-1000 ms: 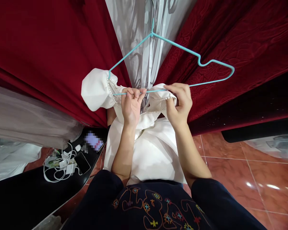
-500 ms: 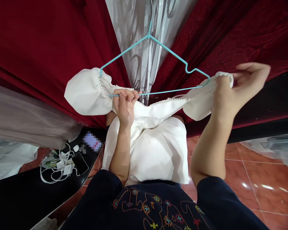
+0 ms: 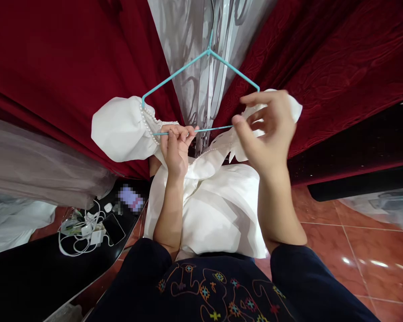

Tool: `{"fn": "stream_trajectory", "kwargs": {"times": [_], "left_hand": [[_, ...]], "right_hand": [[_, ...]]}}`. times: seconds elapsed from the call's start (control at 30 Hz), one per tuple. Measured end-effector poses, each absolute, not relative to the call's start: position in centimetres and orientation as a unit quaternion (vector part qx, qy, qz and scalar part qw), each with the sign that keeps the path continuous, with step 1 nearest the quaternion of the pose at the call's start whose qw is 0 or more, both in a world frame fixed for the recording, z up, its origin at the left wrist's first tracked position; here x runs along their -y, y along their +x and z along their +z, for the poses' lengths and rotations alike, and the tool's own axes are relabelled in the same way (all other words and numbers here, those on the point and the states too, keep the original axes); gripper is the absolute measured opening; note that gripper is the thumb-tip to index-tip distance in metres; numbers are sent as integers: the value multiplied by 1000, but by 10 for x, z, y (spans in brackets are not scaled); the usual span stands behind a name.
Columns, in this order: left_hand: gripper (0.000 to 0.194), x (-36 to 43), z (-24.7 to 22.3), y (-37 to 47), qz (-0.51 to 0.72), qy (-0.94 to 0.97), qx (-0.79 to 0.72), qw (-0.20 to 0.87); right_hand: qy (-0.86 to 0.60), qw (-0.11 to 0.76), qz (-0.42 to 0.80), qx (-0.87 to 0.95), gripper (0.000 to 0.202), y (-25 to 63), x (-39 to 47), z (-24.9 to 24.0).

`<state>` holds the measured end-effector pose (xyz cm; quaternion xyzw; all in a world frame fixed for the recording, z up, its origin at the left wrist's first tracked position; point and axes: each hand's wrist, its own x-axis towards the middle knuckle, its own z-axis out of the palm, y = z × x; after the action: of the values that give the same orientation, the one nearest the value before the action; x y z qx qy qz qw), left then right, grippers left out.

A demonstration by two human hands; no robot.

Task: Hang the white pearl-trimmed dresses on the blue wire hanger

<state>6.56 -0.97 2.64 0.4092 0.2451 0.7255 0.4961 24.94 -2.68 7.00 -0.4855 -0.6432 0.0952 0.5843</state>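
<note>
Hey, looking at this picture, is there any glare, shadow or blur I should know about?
In the head view, bright glare spots on the tiled floor; also in the head view, grey shadows across the white garment, slight softness on the right hand, and a pixelated patch hiding detail on the dark bench.

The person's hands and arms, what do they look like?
The left hand and right hand are bare, with no glove, ring or watch showing. The dark navy cloth sleeves are short and plain. They join a dark navy shirt with thin orange outlines and bright star-like shapes.
</note>
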Motion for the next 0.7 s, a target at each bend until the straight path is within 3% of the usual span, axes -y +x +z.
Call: {"fn": "stream_trajectory", "kwargs": {"times": [0.13, 0.3, 0.4, 0.47, 0.53, 0.6, 0.63, 0.7], "left_hand": [[45, 10, 21, 62, 712, 405, -256, 513], [53, 24, 17, 40, 577, 483, -359, 553], [43, 40, 36, 29, 506, 551, -384, 541], [30, 43, 53, 24, 597, 572, -371, 424], [15, 35, 63, 17, 695, 585, -348, 231], [30, 17, 66, 8, 698, 622, -350, 57], [41, 6, 65, 2, 680, 626, -381, 14], [40, -14, 61, -8, 656, 613, -440, -9]], "right_hand": [[-459, 529, 179, 691, 28, 228, 26, 35], [-457, 592, 134, 650, 27, 216, 22, 4], [-452, 600, 123, 649, 28, 215, 23, 2], [-449, 592, 123, 658, 29, 215, 24, 2], [-446, 586, 122, 665, 30, 215, 24, 2], [-447, 584, 119, 667, 29, 216, 25, 2], [-450, 585, 117, 665, 29, 216, 25, 2], [-456, 587, 113, 659, 29, 218, 26, 3]]}}
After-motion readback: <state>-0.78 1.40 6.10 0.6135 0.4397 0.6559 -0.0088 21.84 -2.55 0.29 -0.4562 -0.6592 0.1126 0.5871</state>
